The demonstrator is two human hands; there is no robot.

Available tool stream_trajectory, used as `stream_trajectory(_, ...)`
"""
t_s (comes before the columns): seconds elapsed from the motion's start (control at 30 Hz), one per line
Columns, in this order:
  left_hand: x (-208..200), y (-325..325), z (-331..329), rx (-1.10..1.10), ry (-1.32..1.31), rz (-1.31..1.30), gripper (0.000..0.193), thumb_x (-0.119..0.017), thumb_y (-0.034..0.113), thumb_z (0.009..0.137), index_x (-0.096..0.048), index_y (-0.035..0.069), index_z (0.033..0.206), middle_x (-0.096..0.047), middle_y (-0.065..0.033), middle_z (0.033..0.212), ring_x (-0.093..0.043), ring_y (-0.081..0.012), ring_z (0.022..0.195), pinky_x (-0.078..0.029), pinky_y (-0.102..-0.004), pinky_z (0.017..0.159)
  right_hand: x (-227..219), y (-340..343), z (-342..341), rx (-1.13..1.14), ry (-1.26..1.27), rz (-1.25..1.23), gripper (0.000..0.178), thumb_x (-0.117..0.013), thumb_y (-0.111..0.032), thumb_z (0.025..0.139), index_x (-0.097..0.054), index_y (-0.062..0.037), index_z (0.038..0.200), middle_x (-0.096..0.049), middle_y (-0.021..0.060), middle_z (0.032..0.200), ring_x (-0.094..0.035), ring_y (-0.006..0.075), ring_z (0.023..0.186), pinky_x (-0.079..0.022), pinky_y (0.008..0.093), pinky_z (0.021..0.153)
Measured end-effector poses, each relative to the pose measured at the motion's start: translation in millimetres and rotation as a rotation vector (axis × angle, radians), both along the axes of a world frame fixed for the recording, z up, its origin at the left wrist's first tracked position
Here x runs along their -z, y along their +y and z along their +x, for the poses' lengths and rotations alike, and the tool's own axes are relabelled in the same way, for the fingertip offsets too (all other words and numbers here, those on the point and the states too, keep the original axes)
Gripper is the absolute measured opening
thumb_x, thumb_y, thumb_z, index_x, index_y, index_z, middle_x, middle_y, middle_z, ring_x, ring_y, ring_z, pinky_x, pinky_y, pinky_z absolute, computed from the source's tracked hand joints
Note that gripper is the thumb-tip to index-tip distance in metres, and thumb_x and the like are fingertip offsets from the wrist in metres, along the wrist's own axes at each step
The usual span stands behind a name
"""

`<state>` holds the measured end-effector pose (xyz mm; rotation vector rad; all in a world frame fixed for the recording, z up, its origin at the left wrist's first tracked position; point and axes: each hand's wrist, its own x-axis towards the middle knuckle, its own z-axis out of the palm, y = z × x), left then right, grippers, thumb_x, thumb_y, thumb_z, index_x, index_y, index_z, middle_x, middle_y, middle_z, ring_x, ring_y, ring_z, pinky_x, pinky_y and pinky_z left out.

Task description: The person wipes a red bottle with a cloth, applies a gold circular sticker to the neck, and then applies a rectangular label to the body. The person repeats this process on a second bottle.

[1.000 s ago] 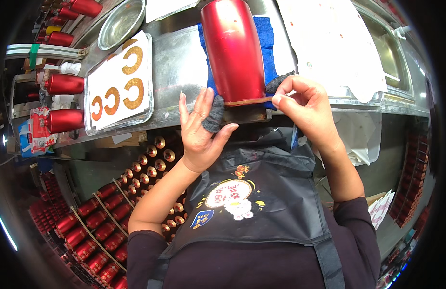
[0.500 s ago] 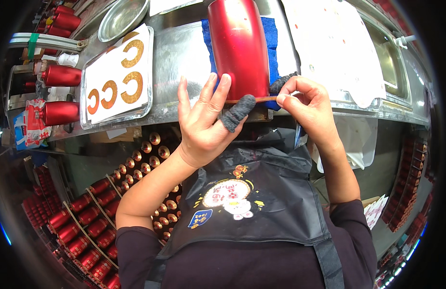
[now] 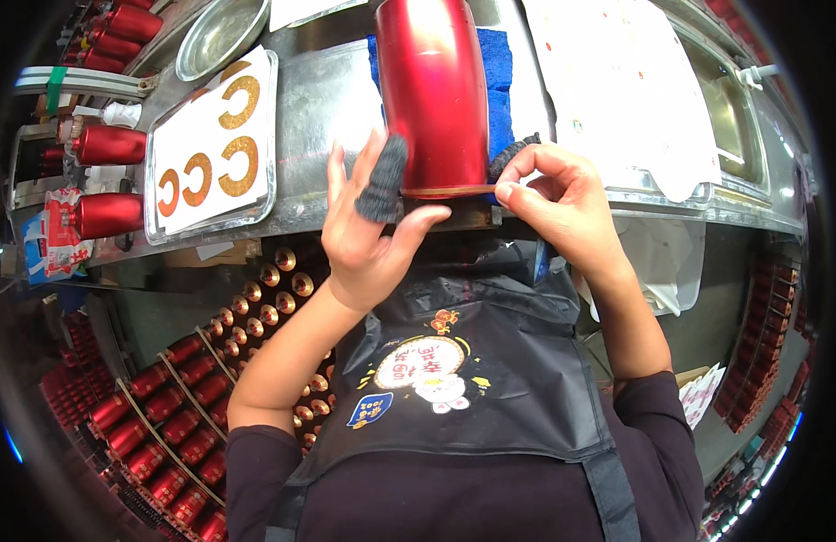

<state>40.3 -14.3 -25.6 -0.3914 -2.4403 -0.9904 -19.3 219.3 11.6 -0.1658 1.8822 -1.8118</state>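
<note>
A glossy red metallic vase-like vessel (image 3: 436, 99) lies on a blue cloth (image 3: 497, 86), its near end toward me. Along that end runs a thin gold-brown strip (image 3: 447, 191). My right hand (image 3: 558, 194) pinches the strip's right end between thumb and forefinger; a dark finger cover shows on another of its fingers. Beside the vessel's near left side is my left hand (image 3: 368, 212), fingers stretched and apart, one in a dark knitted cover. Its thumb points right, just below the strip; whether it touches the strip I cannot tell.
At the left, a tray (image 3: 272, 172) bears a white sheet with golden C-shaped pieces (image 3: 240, 166). Behind it stands a metal bowl (image 3: 221, 41). More red vessels (image 3: 111, 144) lie farther left. A white sheet (image 3: 621, 99) covers the right side. Racked red vessels (image 3: 178, 397) sit below the bench.
My left hand has turned and shifted left off the strip's middle, its covered finger now upright beside the vessel. The strip lies closer along the vessel's end. My right hand has moved slightly left.
</note>
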Motion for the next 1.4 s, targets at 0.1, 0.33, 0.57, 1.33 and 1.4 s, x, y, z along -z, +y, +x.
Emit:
stream_trajectory(0.1, 7.5, -3.9, 17.5, 0.036, -0.003, -0.03, 0.058, -0.087, 0.018, 0.075, -0.067, -0.004, 0.124, -0.058, -0.0231, 0.141, -0.057, -0.0396, 0.13, -0.027, -0.0666, 0.112, 1.0, 1.3, 0.5, 0.029, -0.029, -0.017, 0.009, -0.07, -0.006, 0.088, -0.064, -0.0034, 0.084, -0.059, -0.0061, 0.078, -0.047, -0.0028, 0.064, -0.034, 0.0157, 0.056)
stream_trajectory(0.33, 11.1, -1.2, 18.5, 0.033, 0.003, -0.144, 0.044, -0.085, 0.019, 0.077, -0.071, -0.002, 0.113, -0.057, -0.0227, 0.143, -0.058, -0.0393, 0.129, -0.02, -0.0661, 0.115, 1.0, 4.5, -3.4, 0.05, -0.047, 0.011, 0.007, -0.068, -0.006, 0.087, -0.062, -0.0039, 0.082, -0.058, -0.0055, 0.078, -0.049, -0.0009, 0.068, -0.037, 0.0172, 0.059)
stream_trajectory(0.57, 9.9, -8.5, 21.0, 0.057, -0.023, -0.1, 0.049, -0.083, 0.012, 0.079, -0.066, -0.005, 0.121, -0.055, -0.0274, 0.143, -0.058, -0.041, 0.128, -0.019, -0.0671, 0.116, -18.1, 3.4, 7.0, 0.066, 0.012, -0.056, 0.008, -0.067, -0.005, 0.086, -0.061, -0.0043, 0.08, -0.056, -0.0062, 0.076, -0.046, -0.0014, 0.065, -0.033, 0.0174, 0.056)
stream_trajectory(1.33, -15.8, 30.7, -17.4, -0.042, 0.109, -0.236, 0.048, -0.082, 0.019, 0.07, -0.074, 0.009, 0.117, -0.055, -0.0223, 0.144, -0.051, -0.0416, 0.136, -0.029, -0.0706, 0.11, 10.8, 3.0, 0.9, 0.044, 0.003, -0.028, 0.008, -0.07, -0.007, 0.088, -0.064, -0.0035, 0.084, -0.058, -0.0066, 0.079, -0.045, -0.0027, 0.064, -0.033, 0.0155, 0.056)
stream_trajectory(1.4, -10.5, 23.9, -21.1, -0.009, 0.104, -0.037, 0.065, -0.088, 0.018, 0.066, -0.069, 0.002, 0.126, -0.056, -0.0224, 0.144, -0.054, -0.0384, 0.134, -0.031, -0.0643, 0.112, 10.3, 3.6, 0.6, 0.035, 0.006, 0.015, 0.009, -0.07, -0.007, 0.089, -0.064, -0.0035, 0.084, -0.059, -0.0067, 0.079, -0.045, -0.0031, 0.063, -0.033, 0.0152, 0.055)
